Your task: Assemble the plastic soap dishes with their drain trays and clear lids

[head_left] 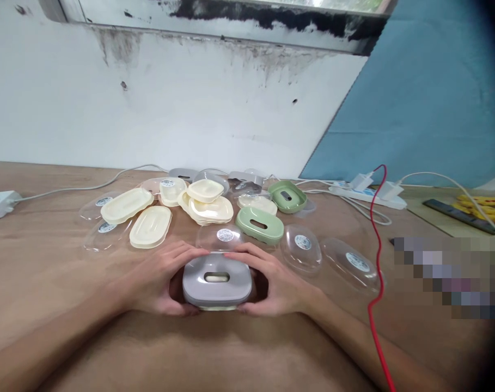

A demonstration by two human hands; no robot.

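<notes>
The left hand and right hand clasp a grey soap dish from either side, low on the wooden counter. Just beyond the fingers lie clear lids, a green dish and cream trays. A red cable runs right of the right hand.

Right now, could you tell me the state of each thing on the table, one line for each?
Grey soap box: held on both sides.
Left hand: gripping its left side.
Right hand: gripping its right side.
Green soap boxes: resting untouched.
Cream trays: loose, some stacked.
Clear lids: lying separate.
Red cable: trailing across the table.
</notes>
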